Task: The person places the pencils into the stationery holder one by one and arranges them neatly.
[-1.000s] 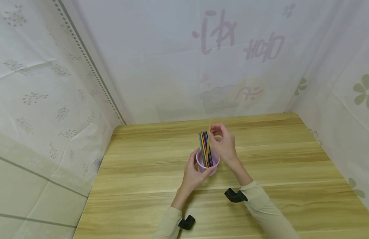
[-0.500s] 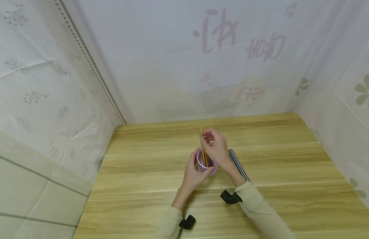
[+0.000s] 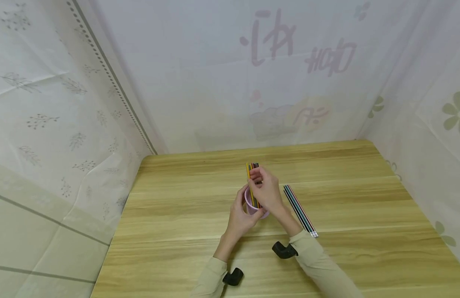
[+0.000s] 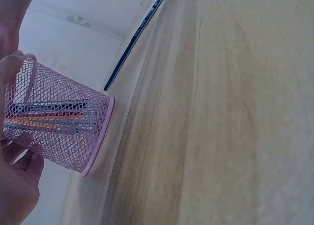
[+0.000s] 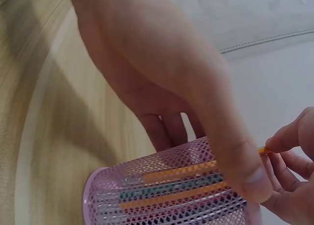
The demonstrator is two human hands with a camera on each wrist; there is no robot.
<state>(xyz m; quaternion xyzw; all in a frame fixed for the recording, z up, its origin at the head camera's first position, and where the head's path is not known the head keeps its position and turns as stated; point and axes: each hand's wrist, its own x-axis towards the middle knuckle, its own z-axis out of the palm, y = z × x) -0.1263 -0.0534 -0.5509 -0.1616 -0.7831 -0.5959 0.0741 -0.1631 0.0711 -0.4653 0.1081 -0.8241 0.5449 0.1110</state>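
Observation:
My left hand point(image 3: 239, 217) grips a pink mesh pen cup point(image 4: 73, 144), thumb on one side and fingers round the other. Several pencils point(image 4: 49, 118) in different colours stand inside it, their eraser ends toward the bottom as the right wrist view shows through the mesh. Over the rim, my right hand point(image 3: 268, 191) pinches the upper part of a yellow pencil point(image 3: 247, 169) between thumb and fingertips; its lower part is in the cup. Other pencil tops stick up behind the right fingers, partly hidden by them.
Right of the cup, several pencils point(image 3: 300, 210) lie side by side on the wooden table point(image 3: 178, 207), in dark, teal and red colours. Black wrist cameras point(image 3: 284, 250) sit at both sleeves. Patterned cloth point(image 3: 215, 103) hangs behind the table and at both sides.
My right hand has moved left and down, lowering the yellow pencil into the cup. The pencils on the table, earlier hidden behind the right arm, are now uncovered. The left hand keeps its hold.

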